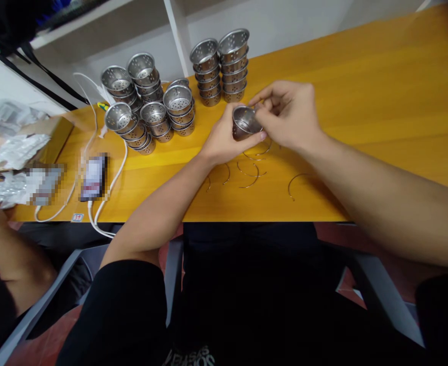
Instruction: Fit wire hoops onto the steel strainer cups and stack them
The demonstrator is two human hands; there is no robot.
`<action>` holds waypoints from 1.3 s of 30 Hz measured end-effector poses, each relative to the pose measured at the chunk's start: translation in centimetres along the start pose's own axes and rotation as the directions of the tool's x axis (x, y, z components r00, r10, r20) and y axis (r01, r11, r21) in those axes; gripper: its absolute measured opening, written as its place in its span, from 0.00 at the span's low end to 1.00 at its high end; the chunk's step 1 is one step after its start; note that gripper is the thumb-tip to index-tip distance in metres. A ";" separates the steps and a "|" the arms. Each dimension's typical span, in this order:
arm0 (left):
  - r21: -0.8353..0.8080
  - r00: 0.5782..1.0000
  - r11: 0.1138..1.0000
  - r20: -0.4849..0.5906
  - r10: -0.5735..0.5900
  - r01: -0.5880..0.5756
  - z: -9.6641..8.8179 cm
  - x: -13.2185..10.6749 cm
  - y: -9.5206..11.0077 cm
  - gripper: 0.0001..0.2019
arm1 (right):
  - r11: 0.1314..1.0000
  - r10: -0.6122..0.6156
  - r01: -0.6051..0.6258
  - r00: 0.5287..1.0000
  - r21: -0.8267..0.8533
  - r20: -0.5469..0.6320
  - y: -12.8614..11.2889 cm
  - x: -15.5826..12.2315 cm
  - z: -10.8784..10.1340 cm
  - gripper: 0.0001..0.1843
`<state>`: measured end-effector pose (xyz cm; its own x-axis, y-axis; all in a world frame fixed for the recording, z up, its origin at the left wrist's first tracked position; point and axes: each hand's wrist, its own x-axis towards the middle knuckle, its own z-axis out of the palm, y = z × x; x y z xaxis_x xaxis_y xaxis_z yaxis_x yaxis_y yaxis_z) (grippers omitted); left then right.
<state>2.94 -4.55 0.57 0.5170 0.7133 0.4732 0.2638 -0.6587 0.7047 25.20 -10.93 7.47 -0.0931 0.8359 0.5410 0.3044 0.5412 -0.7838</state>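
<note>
Person seated at a glossy yellow wooden surface [380, 101], both forearms reaching in from below.

Left hand [224, 140]: fingers [252, 136] wrapped around a small round steel cup [244, 122], thumb across its lower side, gripping it firmly. The cup is lifted just above the surface, near the middle of the view, tilted with its mouth towards the camera.

Right hand [290, 114]: fingers [264, 99] bunched in a pinch at the cup's upper rim, touching it. Cannot tell whether anything thin is held between them.

Directly beneath the hands, several thin curved wire arcs [249, 175] lie loose on the surface; one more arc [294, 183] lies apart to the right.

Beyond the hands, two tall stacks of perforated steel cups [220, 66] stand side by side. To their left, a cluster of shorter stacks [148, 101] of the same cups.

Far left: white cable [113, 173] looping over the near edge, crumpled silver wrappers [16, 147], and another person's forearm [6, 254] below the surface edge.
</note>
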 end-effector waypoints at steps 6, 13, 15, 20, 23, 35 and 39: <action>-0.101 0.996 0.995 0.086 -0.004 0.013 -0.8 -0.1 -0.2 0.47 | 0.990 0.044 -0.079 0.958 0.113 0.283 -2.0 0.5 -2.4 0.48; -0.063 0.994 0.995 0.072 0.081 -0.077 -0.6 0.3 -2.2 0.57 | 0.984 0.027 -0.074 0.961 0.163 0.277 -1.7 0.7 -2.2 0.52; -0.025 0.995 0.997 0.061 0.077 -0.076 -0.6 0.4 -2.3 0.55 | 0.978 0.046 -0.101 0.958 0.182 0.284 -1.5 0.7 -1.9 0.52; -0.002 0.995 0.996 0.053 0.086 -0.086 -0.8 0.4 -1.9 0.50 | 0.974 0.069 -0.131 0.948 0.183 0.310 -1.5 0.8 -2.0 0.52; 0.002 0.994 0.996 0.059 0.088 -0.089 -0.9 0.4 -1.4 0.49 | 0.976 0.068 -0.133 0.939 0.174 0.338 -1.4 0.8 -2.2 0.52; 0.001 0.990 0.994 0.087 0.109 -0.110 -1.1 0.5 -2.8 0.57 | 0.974 0.057 -0.125 0.942 0.189 0.330 -1.1 0.8 -2.1 0.53; 0.004 0.992 0.996 0.091 0.084 -0.085 -1.4 0.4 -1.8 0.56 | 0.981 0.046 -0.097 0.957 0.167 0.287 -0.9 0.6 -1.9 0.50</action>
<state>1.57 -2.75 0.22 0.6091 0.6308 0.4807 0.2225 -0.7176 0.6599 26.69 -11.05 9.08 -0.3472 0.8509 0.3941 0.1498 0.4652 -0.8724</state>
